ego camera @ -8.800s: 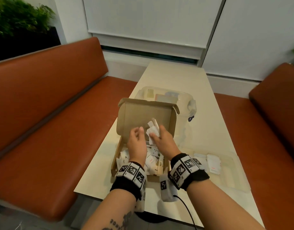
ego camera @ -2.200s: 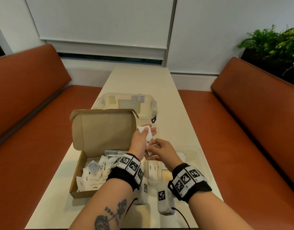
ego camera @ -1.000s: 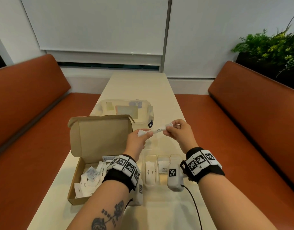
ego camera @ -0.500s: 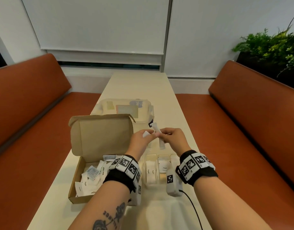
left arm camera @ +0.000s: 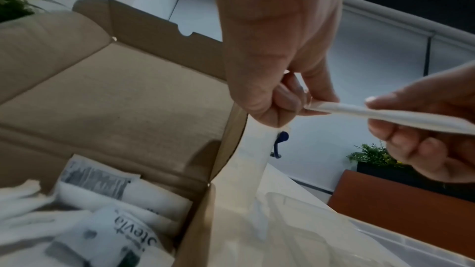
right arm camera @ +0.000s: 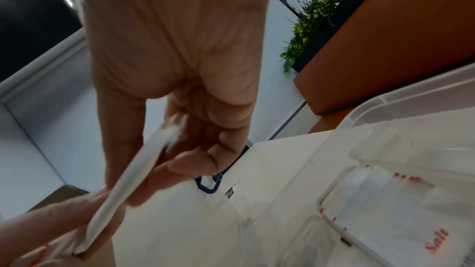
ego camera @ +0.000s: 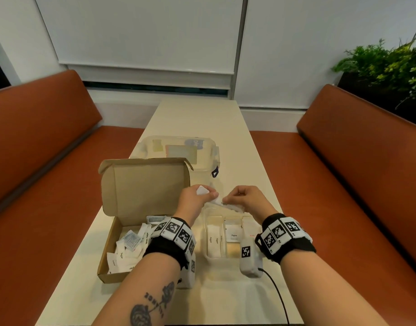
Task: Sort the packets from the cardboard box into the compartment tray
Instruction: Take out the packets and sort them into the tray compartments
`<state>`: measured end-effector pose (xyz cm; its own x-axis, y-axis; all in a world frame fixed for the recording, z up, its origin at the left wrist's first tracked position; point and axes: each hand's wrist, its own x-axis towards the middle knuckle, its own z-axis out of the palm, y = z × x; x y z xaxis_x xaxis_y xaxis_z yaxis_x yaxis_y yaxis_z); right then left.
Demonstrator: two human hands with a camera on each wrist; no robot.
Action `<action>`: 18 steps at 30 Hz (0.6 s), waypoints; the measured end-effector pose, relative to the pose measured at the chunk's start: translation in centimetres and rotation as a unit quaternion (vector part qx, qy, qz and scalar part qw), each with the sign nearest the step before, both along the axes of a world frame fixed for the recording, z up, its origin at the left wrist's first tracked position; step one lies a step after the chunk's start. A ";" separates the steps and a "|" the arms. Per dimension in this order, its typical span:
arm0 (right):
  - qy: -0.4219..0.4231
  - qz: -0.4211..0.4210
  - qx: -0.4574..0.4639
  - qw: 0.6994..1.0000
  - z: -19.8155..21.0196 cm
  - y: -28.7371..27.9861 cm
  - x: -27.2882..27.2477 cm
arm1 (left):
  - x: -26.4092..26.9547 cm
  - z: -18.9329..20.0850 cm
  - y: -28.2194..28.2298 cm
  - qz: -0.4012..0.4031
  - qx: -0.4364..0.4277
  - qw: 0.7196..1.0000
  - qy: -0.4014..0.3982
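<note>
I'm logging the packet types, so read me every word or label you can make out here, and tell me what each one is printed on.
"Sugar": stick packets in the tray's left compartment
"Pepper": packet in the middle compartment
"Salt", red: packet in the tray
"White Sugar": packet in the cardboard box
"Sugar": another box packet
"Stevia", first letter cut off: box packet
Clear container's stickers: unreadable.

White stick packet (ego camera: 222, 203) pinched mid-air above clear compartment tray (ego camera: 206, 231); open cardboard box (ego camera: 113, 234) left, packets inside.

A café booth: orange benches (ego camera: 367, 165) flank a narrow table (ego camera: 197, 118).
</note>
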<state>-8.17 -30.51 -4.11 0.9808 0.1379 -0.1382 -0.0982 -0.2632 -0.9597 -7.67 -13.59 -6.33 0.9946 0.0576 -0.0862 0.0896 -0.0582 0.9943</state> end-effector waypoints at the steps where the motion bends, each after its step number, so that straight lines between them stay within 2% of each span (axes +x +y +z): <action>1: 0.008 0.013 -0.023 1.000 -0.1 0.0 -0.1 | 0.0 -0.2 0.0 0.000 0.001 1.000 0.002; 4: 0.036 0.015 -0.068 0.997 -0.7 0.3 -0.5 | -0.2 -1.0 0.0 0.014 0.004 1.000 0.008; 6: 0.039 -0.008 -0.133 0.990 -1.4 0.7 -0.6 | -0.2 -1.5 0.0 0.030 0.005 0.999 0.024; 8: 0.037 -0.024 -0.218 0.975 -2.5 1.6 -0.8 | -0.2 -1.9 -0.1 0.042 0.001 0.997 0.057; 13: -0.006 -0.034 -0.345 0.938 -5.2 4.8 -1.7 | -0.2 -2.1 -0.1 0.042 -0.052 0.995 0.079; 18: -0.028 -0.008 -0.406 0.913 -7.2 6.3 -2.5 | -0.1 -1.6 -0.1 0.036 -0.069 0.994 0.080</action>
<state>-10.64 -24.25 -11.27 0.9904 -0.0032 -0.1381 -0.0659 -0.8897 -0.4517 -7.80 -13.67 -7.98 0.9610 0.1053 -0.2558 0.2470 0.0893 0.9649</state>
